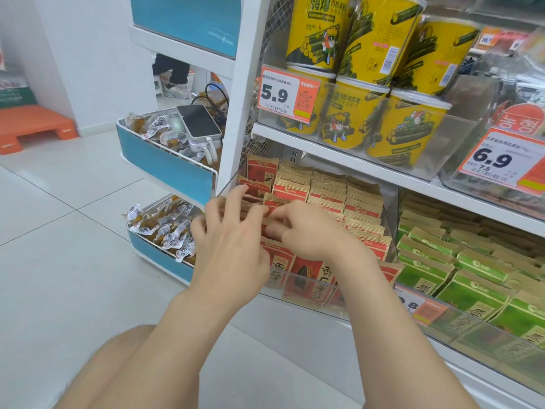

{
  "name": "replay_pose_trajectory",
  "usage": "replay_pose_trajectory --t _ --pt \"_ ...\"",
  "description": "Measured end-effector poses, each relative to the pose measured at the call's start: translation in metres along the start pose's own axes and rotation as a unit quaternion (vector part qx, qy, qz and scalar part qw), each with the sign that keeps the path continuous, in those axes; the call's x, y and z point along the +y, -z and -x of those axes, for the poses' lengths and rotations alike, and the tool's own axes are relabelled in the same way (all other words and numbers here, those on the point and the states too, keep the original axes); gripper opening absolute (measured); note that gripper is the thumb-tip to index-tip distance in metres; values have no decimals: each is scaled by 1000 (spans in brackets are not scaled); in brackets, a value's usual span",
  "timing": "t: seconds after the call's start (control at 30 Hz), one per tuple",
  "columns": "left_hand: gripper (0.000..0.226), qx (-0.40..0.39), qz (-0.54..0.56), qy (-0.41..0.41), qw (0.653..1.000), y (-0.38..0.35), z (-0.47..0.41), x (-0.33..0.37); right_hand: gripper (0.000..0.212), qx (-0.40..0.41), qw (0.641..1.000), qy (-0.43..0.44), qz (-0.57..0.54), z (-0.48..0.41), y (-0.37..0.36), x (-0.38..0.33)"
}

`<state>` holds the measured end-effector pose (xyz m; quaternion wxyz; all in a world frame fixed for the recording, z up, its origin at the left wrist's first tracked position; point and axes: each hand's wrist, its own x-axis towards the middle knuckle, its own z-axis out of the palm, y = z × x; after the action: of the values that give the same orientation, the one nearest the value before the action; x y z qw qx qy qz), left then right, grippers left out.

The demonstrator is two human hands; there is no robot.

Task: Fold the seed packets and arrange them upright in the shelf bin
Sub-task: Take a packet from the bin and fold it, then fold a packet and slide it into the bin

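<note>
While pinching one red seed packet (267,214) in the curled right hand (306,234), mid-row in the clear shelf bin (306,305), and bracing neighbours (256,187) with the spread-fingered left hand (233,240): risks toppling them forward if tugged sideways.

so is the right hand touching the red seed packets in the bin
Touching. The head view shows the right hand curled over the tops of the red seed packets, pinching one edge with no gap visible.
</note>
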<state>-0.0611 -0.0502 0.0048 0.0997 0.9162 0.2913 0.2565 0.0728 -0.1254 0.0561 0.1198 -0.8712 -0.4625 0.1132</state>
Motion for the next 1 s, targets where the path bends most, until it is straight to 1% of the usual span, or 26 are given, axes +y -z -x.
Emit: replay_pose_trajectory --t 0.07,0.1,0.17,0.2,0.23,0.3,0.33,0.37,0.4,0.43,0.47,0.53,0.6,0.67,0.77,0.83,0.93,1.0 --pt "58 -45 -20 6 999 -1 -1 2 30 -31 999 -5 21 3 2 -2" --pt "54 -59 -26 7 998 -2 -2 3 37 -38 999 -4 12 4 2 -2" --pt "42 -68 -32 4 997 -2 -4 4 42 -20 999 -13 -39 4 1 0" --pt "36 -68 -33 4 997 -2 -5 4 41 12 997 -25 -67 3 -1 3" --pt "33 -67 -33 4 997 -2 -5 4 35 64 994 -32 -88 2 -2 6" --pt "33 -57 -29 -4 998 -2 -4 4 13 190 975 -65 -91 -1 -5 12" --pt "35 -54 -31 -14 998 -2 -4 5 22 230 966 -82 -83 -3 -6 13" --pt "37 -55 -37 -27 997 -3 -3 6 37 239 963 -92 -83 -5 -6 14" --pt "40 -63 -46 -41 996 -3 -2 7 47 225 965 -106 -80 -6 -6 14" --pt "41 -74 -57 -53 994 -4 -2 8 50 209 968 -118 -69 -9 -6 13" --pt "41 -85 -68 -59 992 -4 -1 8 46 189 972 -126 -54 -11 -7 12" --pt "36 -103 -91 -59 989 -2 -1 9 30 176 974 -141 -27 -18 -11 14" --pt "33 -109 -110 -56 986 1 -1 10 12 187 971 -151 -4 -22 -13 14" --pt "35 -115 -111 -54 986 3 -1 10 3 207 964 -165 9 -28 -13 15" --pt "39 -120 -104 -62 985 3 -2 9 10 237 952 -190 38 -34 -14 16" --pt "41 -120 -86 -63 987 2 -2 6 12 250 949 -189 43 -35 -15 16" --pt "39 -103 -45 -60 992 2 0 2 13 291 945 -145 19 -30 -14 14" --pt "38 -94 -25 -57 994 3 1 1 17 339 937 -85 -17 -24 -13 14"
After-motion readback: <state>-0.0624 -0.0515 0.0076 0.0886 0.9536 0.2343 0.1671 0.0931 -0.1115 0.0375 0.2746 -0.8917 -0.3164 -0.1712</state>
